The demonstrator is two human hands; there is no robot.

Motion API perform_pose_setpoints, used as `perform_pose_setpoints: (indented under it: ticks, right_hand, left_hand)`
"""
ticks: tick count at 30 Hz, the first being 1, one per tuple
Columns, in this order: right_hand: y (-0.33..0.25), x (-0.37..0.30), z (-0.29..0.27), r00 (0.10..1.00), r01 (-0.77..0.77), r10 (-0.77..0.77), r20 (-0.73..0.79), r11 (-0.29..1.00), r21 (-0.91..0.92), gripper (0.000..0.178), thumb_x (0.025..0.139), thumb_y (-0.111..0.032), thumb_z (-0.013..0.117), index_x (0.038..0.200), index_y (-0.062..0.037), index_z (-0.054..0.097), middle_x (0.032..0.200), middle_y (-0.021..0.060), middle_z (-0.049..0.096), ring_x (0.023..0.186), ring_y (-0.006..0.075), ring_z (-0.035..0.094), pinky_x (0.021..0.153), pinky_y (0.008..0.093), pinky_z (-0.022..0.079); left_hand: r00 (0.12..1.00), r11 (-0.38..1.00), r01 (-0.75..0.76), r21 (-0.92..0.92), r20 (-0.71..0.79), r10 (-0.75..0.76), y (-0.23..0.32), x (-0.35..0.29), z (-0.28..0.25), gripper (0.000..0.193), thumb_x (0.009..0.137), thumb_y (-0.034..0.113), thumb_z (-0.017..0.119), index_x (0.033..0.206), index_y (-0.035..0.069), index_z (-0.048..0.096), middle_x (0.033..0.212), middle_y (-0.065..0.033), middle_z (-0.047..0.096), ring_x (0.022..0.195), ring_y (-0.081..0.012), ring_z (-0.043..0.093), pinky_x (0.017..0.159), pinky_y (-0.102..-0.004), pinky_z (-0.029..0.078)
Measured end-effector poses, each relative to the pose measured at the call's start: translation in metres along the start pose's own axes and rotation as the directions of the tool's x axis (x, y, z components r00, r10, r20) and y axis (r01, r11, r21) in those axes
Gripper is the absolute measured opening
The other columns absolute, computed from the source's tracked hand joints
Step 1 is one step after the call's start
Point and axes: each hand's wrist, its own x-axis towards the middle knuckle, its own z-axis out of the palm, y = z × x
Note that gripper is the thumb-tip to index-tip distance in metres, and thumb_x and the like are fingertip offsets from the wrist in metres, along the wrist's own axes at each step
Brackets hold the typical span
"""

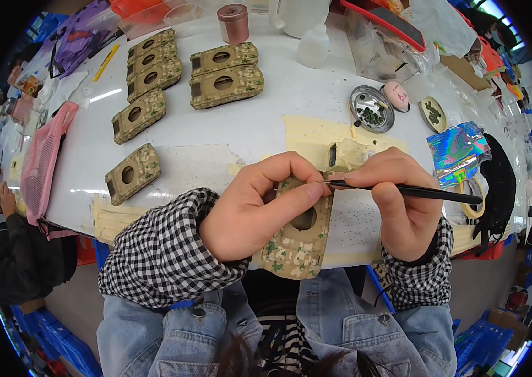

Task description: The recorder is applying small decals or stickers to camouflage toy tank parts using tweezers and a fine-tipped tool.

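a camouflage model hull (292, 256) is over the white table's (216, 131) near edge, the left hand (260, 210) closed around it, the right hand (407, 210) pinching black tweezers (432, 191) at its far end, yellowish tape (304, 133) beyond, blue crates (59, 339) low in the room.

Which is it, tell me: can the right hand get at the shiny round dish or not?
Probably yes: nothing visible blocks the way to the shiny dish just beyond the right hand, though that hand holds a black tool.
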Motion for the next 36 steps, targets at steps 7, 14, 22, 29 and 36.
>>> perform_pose_setpoints:
  ticks: [7, 14, 22, 29, 36]
  right_hand:
    - [0.001, 0.000, 0.001, 1.000, 0.005, -0.005, 0.001, 1.000, 0.000, 0.015, 0.088, -0.009, 0.058, 0.092, 0.0029, 0.065, 0.085, 0.0117, 0.066, 0.077, 0.0201, 0.059, 0.070, 0.0299, 0.046]
    - [-0.001, 0.001, 0.000, 1.000, -0.022, 0.023, -0.004, 1.000, 0.016, 0.016, 0.089, -0.011, 0.057, 0.092, 0.0029, 0.065, 0.085, 0.0119, 0.066, 0.078, 0.0198, 0.060, 0.071, 0.0296, 0.046]
    - [0.001, -0.002, 0.003, 0.998, -0.052, 0.055, -0.042, 0.996, 0.067, 0.018, 0.091, -0.012, 0.055, 0.092, 0.0027, 0.065, 0.085, 0.0109, 0.066, 0.079, 0.0186, 0.059, 0.074, 0.0295, 0.046]
    - [-0.004, -0.002, -0.001, 0.995, -0.003, 0.012, -0.098, 0.996, 0.086, 0.020, 0.091, -0.016, 0.054, 0.093, 0.0014, 0.065, 0.086, 0.0112, 0.066, 0.079, 0.0188, 0.059, 0.074, 0.0296, 0.046]
    - [-0.026, -0.004, -0.007, 0.992, 0.106, -0.108, -0.066, 0.994, -0.037, 0.022, 0.088, -0.020, 0.061, 0.092, -0.0002, 0.068, 0.086, 0.0109, 0.068, 0.080, 0.0215, 0.061, 0.071, 0.0308, 0.049]
  left_hand:
    - [0.999, 0.998, 0.020, 0.054, 0.038, -0.022, 0.001, 0.000, -0.003, 0.013, 0.094, 0.015, 0.050, 0.097, 0.003, 0.050, 0.097, -0.0070, 0.057, 0.088, -0.0156, 0.060, 0.077, -0.0364, 0.057]
    - [0.999, 0.998, 0.028, 0.051, 0.041, -0.030, 0.002, 0.001, -0.003, 0.012, 0.094, 0.015, 0.049, 0.097, 0.003, 0.050, 0.098, -0.0070, 0.057, 0.089, -0.0155, 0.060, 0.078, -0.0371, 0.056]
    - [0.998, 0.998, 0.038, 0.058, 0.039, -0.040, 0.002, 0.000, -0.003, 0.015, 0.094, 0.016, 0.050, 0.099, 0.002, 0.050, 0.098, -0.0085, 0.057, 0.088, -0.0173, 0.061, 0.078, -0.0355, 0.055]
    - [0.998, 0.996, -0.056, 0.064, 0.011, 0.055, 0.006, 0.000, -0.007, 0.021, 0.093, 0.014, 0.046, 0.110, 0.002, 0.048, 0.104, -0.0126, 0.058, 0.092, -0.0220, 0.063, 0.081, -0.0343, 0.052]
    - [0.988, 0.994, -0.064, -0.085, 0.137, 0.075, 0.029, -0.002, -0.020, 0.059, 0.092, 0.017, 0.046, 0.143, 0.007, 0.018, 0.129, -0.0151, 0.046, 0.117, -0.0248, 0.051, 0.093, -0.0362, 0.047]
